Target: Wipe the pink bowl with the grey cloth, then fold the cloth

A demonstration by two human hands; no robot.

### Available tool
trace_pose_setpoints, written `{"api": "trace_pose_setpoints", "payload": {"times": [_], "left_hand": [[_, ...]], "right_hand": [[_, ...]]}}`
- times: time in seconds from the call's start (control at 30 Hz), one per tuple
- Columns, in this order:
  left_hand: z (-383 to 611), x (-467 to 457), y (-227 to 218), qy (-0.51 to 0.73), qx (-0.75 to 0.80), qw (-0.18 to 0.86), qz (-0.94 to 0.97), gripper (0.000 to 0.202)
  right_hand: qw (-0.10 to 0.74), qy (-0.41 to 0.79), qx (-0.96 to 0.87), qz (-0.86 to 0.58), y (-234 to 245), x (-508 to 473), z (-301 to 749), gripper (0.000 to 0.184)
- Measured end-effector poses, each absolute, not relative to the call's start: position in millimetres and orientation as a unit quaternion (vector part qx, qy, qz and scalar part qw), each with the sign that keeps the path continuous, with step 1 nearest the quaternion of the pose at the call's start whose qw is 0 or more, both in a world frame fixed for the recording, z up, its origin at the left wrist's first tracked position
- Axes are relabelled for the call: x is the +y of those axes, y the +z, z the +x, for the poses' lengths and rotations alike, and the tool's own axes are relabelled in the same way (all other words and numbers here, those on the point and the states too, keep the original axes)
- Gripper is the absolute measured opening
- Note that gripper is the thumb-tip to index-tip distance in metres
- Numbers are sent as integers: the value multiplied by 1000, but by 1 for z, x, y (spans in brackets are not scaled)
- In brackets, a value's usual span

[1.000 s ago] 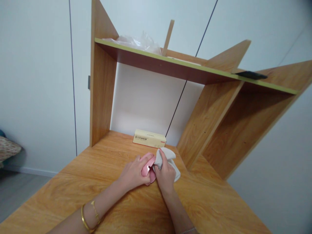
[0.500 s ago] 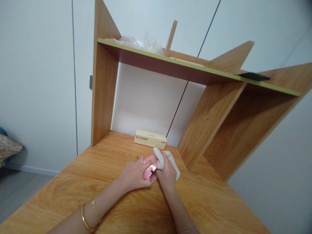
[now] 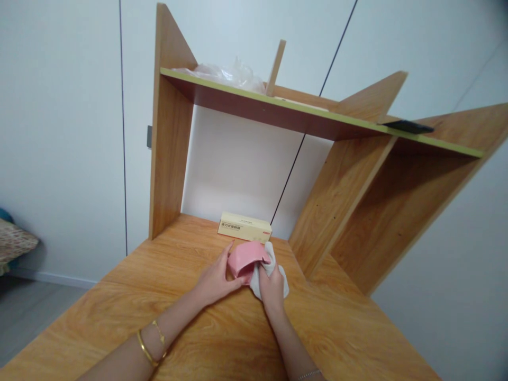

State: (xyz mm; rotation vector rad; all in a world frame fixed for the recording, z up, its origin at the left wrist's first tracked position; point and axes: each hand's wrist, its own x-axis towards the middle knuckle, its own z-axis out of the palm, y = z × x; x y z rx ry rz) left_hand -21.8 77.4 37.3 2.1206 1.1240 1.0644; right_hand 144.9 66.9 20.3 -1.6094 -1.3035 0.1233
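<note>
A pink bowl-like dish is tipped on its side just above the wooden desk top. My left hand grips its near left edge, fingers curled round the rim. My right hand is closed round a white cloth, which is pressed against the right side of the pink dish. Part of the cloth hangs below my fingers onto the desk.
A cream box with red print lies at the back of the desk under the shelf. The wooden hutch has a green-edged shelf bearing crumpled clear plastic and a dark flat object. An upright panel stands left.
The pink dish has been turned up and tipped away from me, so more of its side shows. The cloth moved from above the dish round to its right side.
</note>
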Motion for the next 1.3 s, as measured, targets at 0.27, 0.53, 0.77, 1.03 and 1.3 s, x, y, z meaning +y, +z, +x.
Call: {"api": "trace_pose_setpoints", "payload": {"times": [0.27,0.53,0.77,1.03,1.3], "left_hand": [[-13,78,30,451,349,347,745,47],[-19,76,40,384,440,254,771,37],[-20,75,42,333,475,218,785,31],[-20,69,50,314,472,208,797,44],[-20,66,52,292,473,200,807,44]], "right_hand": [[507,79,-516,-686,22,71,141,43],[393,-78,-557,-727,35,59,145,56],[348,-31,-570,-744,30,64,144,54],[368,-159,-633,-663,35,58,145,46],[357,-93,-644,-670,34,59,149,62]]}}
